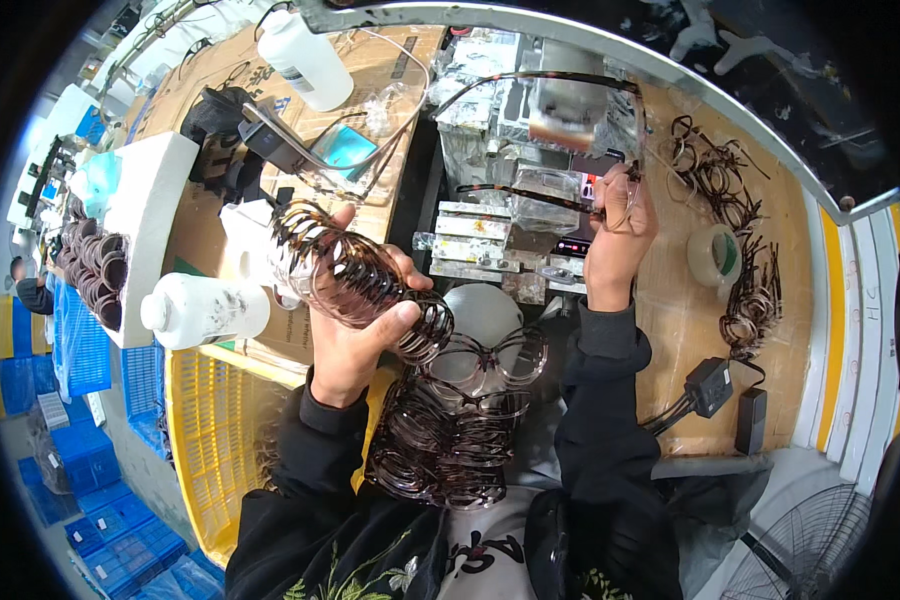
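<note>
Tortoiseshell eyeglass frames in a nested stack (pixel 345 270) fill my left hand (pixel 355 340), whose fingers and thumb wrap round them. My right hand (pixel 615 255) is raised over the bench and pinches a single pair of eyeglasses (pixel 535 193) by its front. The two temples of that pair stretch out leftward, one well above the other. Part of its front is hidden by my fingers. Below, between my forearms, a dense pile of dark eyeglass frames (pixel 445 440) rests against my lap, with a pair of clear-lensed frames on top.
Metal blocks of a bench fixture (pixel 473 240) stand ahead. White bottles (pixel 305 65) (pixel 210 312) are on the left, near a yellow basket (pixel 205 440). On the right bench lie loose eyeglass frames (pixel 755 300), a tape roll (pixel 715 256) and a black adapter (pixel 708 387). A fan (pixel 800 550) stands lower right.
</note>
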Action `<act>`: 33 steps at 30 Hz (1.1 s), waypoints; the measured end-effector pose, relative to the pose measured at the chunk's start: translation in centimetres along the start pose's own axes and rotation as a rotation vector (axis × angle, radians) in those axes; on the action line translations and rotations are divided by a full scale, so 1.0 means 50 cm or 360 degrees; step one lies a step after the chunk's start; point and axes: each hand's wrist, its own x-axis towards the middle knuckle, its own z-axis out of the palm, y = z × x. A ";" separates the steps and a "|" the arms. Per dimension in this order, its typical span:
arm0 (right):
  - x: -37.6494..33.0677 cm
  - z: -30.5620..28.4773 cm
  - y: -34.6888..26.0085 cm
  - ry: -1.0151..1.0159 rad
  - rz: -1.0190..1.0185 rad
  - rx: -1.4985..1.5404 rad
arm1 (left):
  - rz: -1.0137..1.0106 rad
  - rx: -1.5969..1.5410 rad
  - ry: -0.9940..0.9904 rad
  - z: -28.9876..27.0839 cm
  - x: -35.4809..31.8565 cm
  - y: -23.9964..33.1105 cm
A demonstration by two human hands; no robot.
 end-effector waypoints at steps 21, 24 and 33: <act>-0.176 -0.010 -0.137 -0.0196 -0.1104 -0.0721 | -0.0618 -0.0176 -0.0264 0.050 -0.012 0.091; -0.209 0.017 -0.164 -0.0235 -0.0870 -0.0695 | -0.0418 0.0057 -0.0451 0.052 -0.014 0.096; -0.244 0.036 -0.212 -0.0501 -0.0807 -0.0996 | 0.0010 -0.0086 -0.0741 0.034 -0.044 0.093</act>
